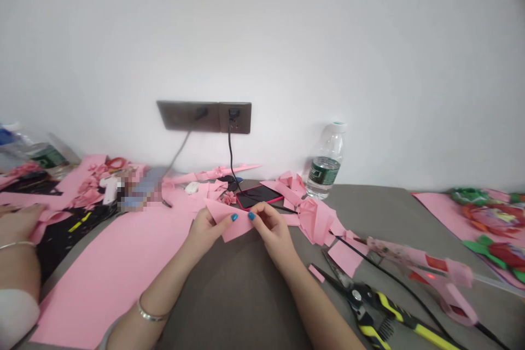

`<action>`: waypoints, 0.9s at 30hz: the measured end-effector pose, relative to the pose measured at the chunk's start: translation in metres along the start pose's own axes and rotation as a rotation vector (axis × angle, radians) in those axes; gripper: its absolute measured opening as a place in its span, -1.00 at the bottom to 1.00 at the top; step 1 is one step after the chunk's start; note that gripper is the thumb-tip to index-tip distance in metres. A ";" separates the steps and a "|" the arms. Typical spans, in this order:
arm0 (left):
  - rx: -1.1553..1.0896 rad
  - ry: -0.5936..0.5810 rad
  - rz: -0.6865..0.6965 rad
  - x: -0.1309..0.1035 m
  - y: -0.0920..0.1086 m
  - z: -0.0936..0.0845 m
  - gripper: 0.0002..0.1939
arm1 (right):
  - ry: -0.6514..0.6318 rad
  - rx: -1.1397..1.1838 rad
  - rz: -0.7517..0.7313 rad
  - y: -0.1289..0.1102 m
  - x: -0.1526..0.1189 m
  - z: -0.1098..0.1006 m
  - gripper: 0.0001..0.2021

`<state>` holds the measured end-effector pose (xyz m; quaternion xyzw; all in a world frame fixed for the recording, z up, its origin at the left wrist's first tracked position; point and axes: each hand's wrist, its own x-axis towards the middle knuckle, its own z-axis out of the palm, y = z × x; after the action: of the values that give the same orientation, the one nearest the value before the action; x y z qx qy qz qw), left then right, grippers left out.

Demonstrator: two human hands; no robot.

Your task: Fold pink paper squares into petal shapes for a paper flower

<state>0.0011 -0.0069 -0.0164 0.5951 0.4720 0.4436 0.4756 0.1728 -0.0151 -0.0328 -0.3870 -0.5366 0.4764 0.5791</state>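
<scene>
Between my two hands is a piece of pink paper [230,224], raised a little over the grey table. My left hand [211,232] pinches its left part, thumb on top. At the right edge, my right hand [268,229] pinches the same paper between thumb and fingers. Just behind it lies a phone [260,196] with a red-pink rim. A folded pink paper flower [315,220] rests right of my right hand. A large pink sheet [110,270] spreads beneath my left forearm.
Scissors [356,295] with yellow-black handles and a pink glue gun [430,273] lie at right. A water bottle [326,164] stands near the wall. A black cable [230,147] hangs from the socket. Another person's hand [20,224] is at far left. Colourful paper flowers [492,219] lie far right.
</scene>
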 end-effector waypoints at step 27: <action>0.028 -0.041 0.031 0.000 -0.001 0.001 -0.73 | 0.002 -0.081 -0.133 -0.002 -0.003 0.000 -0.79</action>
<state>0.0015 -0.0069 -0.0175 0.6179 0.4590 0.4320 0.4700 0.1730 -0.0185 -0.0320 -0.3742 -0.5792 0.4145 0.5939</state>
